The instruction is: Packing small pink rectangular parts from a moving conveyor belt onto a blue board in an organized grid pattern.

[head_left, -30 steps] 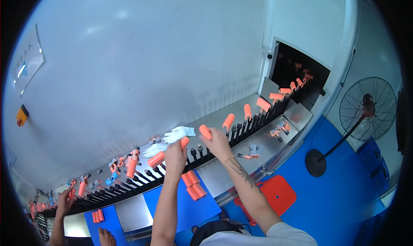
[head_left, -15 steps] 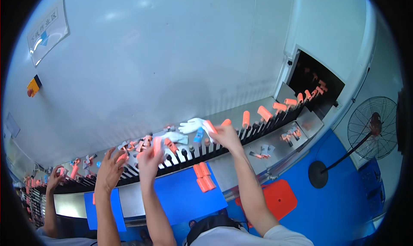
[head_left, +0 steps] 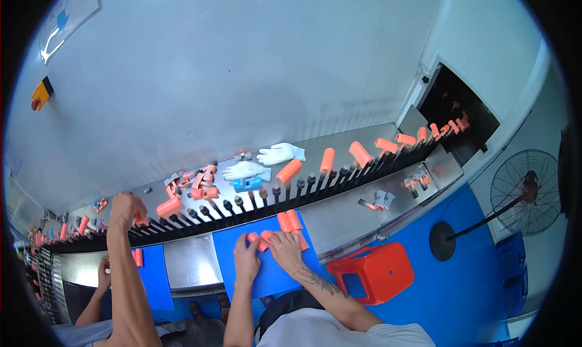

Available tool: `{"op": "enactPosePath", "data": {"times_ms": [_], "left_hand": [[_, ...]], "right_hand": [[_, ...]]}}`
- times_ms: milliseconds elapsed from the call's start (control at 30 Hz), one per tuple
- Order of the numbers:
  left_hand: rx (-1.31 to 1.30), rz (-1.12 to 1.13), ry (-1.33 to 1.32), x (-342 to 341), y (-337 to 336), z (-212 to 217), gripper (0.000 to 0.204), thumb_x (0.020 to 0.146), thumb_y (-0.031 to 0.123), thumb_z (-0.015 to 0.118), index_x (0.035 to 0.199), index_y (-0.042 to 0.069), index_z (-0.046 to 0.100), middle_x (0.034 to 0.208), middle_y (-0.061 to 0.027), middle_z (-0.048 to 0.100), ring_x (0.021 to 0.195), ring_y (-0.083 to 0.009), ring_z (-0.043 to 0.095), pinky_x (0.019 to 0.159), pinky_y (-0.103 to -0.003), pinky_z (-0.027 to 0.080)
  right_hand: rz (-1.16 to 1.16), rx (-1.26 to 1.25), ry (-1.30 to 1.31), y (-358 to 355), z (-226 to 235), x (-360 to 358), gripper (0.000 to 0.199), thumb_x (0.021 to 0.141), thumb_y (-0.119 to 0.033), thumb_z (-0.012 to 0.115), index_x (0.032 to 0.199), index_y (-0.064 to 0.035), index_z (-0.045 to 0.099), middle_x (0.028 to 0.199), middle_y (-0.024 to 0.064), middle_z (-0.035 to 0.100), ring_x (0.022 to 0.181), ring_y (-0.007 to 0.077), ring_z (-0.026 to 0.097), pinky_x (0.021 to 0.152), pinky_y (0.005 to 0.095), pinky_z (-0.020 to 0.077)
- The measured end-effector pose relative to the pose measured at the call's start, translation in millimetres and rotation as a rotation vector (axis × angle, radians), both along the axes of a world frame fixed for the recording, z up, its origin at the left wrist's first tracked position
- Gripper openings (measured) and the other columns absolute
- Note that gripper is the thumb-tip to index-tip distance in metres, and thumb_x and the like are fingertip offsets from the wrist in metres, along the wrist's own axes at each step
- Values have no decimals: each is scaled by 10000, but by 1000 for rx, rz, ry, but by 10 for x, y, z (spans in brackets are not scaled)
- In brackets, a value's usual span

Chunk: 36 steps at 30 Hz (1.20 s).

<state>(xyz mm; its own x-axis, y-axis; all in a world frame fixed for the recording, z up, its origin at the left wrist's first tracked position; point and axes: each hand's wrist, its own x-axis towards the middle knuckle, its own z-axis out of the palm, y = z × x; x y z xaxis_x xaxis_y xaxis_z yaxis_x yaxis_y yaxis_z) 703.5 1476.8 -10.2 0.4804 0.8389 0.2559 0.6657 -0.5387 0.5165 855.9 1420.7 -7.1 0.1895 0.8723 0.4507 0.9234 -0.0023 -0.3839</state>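
Observation:
Both my hands rest on a blue mat [head_left: 239, 247] at the near edge of a steel bench. My left hand [head_left: 246, 259] lies by a small orange tube [head_left: 253, 238]. My right hand [head_left: 285, 247] has its fingers on an orange tube [head_left: 267, 236] next to several orange tubes [head_left: 291, 221] lying side by side. Whether either hand grips a piece, I cannot make out. Beyond the mat runs a conveyor of black pegs [head_left: 279, 194], some carrying orange tubes [head_left: 327, 159].
A co-worker's arm [head_left: 124, 268] at my left reaches up to the pegs. White gloves [head_left: 280, 154] and loose orange and grey parts [head_left: 194, 183] lie behind the conveyor. A red stool [head_left: 373, 273] and a floor fan [head_left: 524, 192] stand at right on the blue floor.
My hands have come down from the peg conveyor to the blue mat and the orange tubes on it. The view has shifted, and the co-worker's arm now reaches the pegs.

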Motion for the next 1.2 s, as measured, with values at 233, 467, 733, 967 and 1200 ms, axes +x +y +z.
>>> {"op": "enactPosePath", "data": {"times_ms": [233,467,733,967,1200], "left_hand": [[-174,133,-359,204,-47,-202,424,867,115,702,1252,-15,582,1181,-190,602,849,-257,643,771,-365,533],[-323,60,-334,610,93,-179,360,843,46,713,1181,-24,610,1158,-184,614,788,-239,649,724,-349,551],[-212,156,-376,892,-107,-121,426,857,47,707,1252,-5,557,1294,-172,517,968,-234,610,704,-310,542],[-147,-120,-506,1377,-178,1309,249,914,56,650,1145,-38,652,984,-136,704,851,-186,681,770,-302,542],[599,-319,110,1881,518,1931,519,837,-2,586,1346,-22,488,1404,-204,482,1265,-339,522,956,-395,488]], "right_hand": [[61,-88,-106,-74,-122,-36,342,846,-152,636,1163,-24,654,1208,89,643,1044,234,602,902,416,416],[-74,-141,-134,81,-57,364,320,815,-160,629,1108,-39,673,1147,77,652,1051,250,568,914,410,406],[-68,79,177,-126,483,886,369,830,-138,660,1188,-49,647,1322,178,535,1226,387,477,1007,477,401],[-249,520,467,-117,1490,1997,102,894,-31,619,978,6,661,934,148,681,845,338,673,736,411,535],[-183,312,-39,104,1927,2246,389,840,-128,698,1202,-31,596,1233,176,592,1173,339,560,972,438,463]]}}
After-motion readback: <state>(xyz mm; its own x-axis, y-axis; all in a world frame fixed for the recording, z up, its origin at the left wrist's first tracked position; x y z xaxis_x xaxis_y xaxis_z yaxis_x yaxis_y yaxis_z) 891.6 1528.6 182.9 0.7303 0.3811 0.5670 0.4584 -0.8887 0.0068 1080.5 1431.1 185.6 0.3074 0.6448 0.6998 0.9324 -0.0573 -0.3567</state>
